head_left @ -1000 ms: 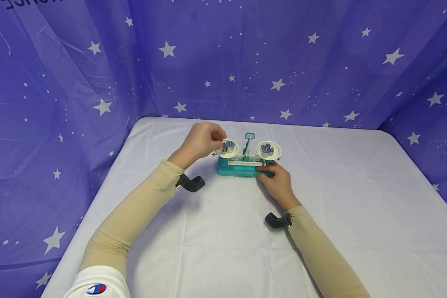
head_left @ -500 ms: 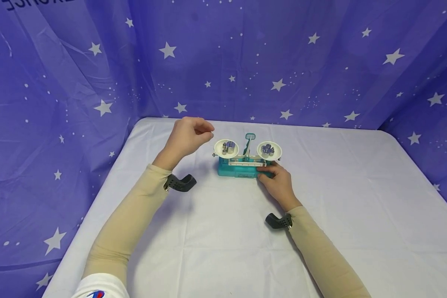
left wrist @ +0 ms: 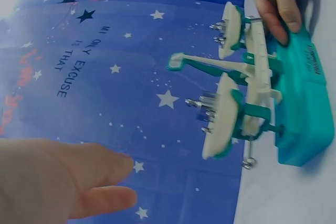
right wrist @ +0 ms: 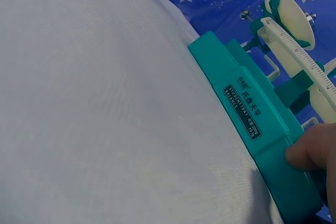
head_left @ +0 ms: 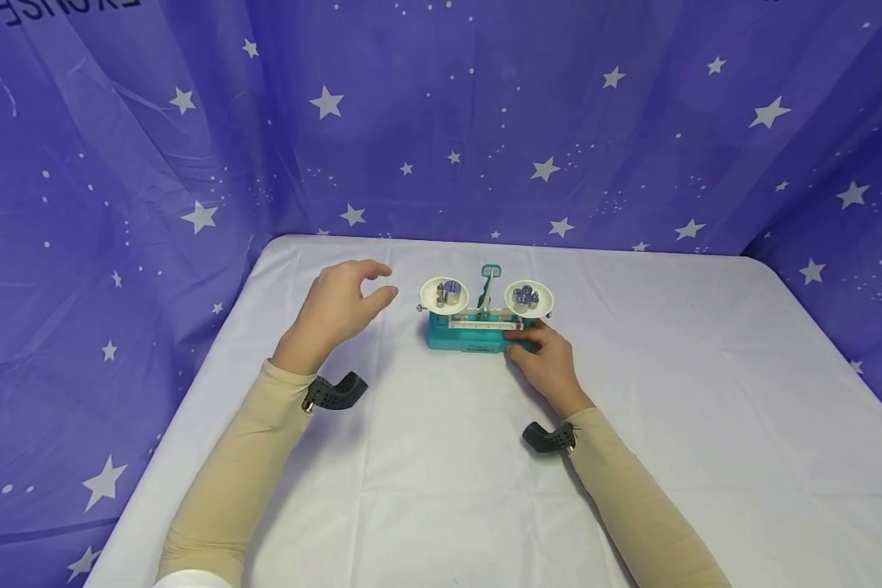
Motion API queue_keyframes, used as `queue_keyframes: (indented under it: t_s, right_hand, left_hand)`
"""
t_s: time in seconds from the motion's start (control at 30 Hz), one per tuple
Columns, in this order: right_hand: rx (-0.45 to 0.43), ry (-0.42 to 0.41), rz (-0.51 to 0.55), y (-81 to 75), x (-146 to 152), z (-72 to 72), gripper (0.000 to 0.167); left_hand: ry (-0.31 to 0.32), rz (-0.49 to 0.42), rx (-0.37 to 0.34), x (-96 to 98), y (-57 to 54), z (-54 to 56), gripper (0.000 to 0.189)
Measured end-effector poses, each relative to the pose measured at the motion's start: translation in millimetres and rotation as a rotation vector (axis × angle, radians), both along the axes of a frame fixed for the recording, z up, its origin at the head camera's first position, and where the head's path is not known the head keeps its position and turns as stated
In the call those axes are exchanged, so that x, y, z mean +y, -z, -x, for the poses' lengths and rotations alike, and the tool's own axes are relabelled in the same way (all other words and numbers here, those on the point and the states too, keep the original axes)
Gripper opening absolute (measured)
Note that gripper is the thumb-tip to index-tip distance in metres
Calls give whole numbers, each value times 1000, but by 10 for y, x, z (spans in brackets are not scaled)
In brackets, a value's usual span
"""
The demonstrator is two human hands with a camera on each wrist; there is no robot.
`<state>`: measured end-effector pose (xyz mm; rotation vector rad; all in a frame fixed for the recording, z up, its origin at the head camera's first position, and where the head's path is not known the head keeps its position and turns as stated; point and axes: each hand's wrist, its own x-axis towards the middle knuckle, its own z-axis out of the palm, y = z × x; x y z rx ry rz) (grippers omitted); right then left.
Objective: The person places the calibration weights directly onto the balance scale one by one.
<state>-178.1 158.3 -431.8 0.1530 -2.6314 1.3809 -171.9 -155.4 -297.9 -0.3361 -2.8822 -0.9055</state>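
Observation:
A teal tray balance (head_left: 447, 340) with two cream pans stands on the white cloth. Several metal weights (head_left: 452, 291) sit in its left pan (head_left: 430, 303), and another cluster of weights (head_left: 524, 296) fills part of the right pan (head_left: 546, 307). My right hand (head_left: 548, 364) grips the right end of the base; in the right wrist view its thumb (right wrist: 311, 149) presses the front face, beside the label. To the left of the balance, my left hand (head_left: 331, 309) is raised with nothing in it, thumb and forefinger apart. The left wrist view shows those fingers well short of the nearer pan.
White cloth (head_left: 426, 490) covers the table. A purple star-printed curtain (head_left: 426, 106) hangs behind and along both sides. The balance's upright pointer (head_left: 490, 271) rises between the pans, and a small adjusting screw (left wrist: 250, 163) juts out at its left end.
My left hand has drawn back from the left pan, leftward and slightly toward me, and its fingers have spread. My right hand has stayed on the base.

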Motion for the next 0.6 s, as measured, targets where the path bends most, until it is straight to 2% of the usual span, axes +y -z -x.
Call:
queue_keyframes:
  t_s: [0.17,0.37,0.5,0.6]
  right_hand:
    - [10,5,-6,-5,26,1,23]
    - [11,-3,-6,-8,50,8,22]
    - [-10,-51,-31,-16,97,20,23]
    - [-28,-123,-56,-47,164,25,26]
  left_hand:
    - [18,48,-50,-27,109,-29,50]
    - [28,67,-70,-63,166,-31,56]
    - [31,71,-77,-70,194,-30,56]
    - [36,69,-88,-68,204,-38,56]
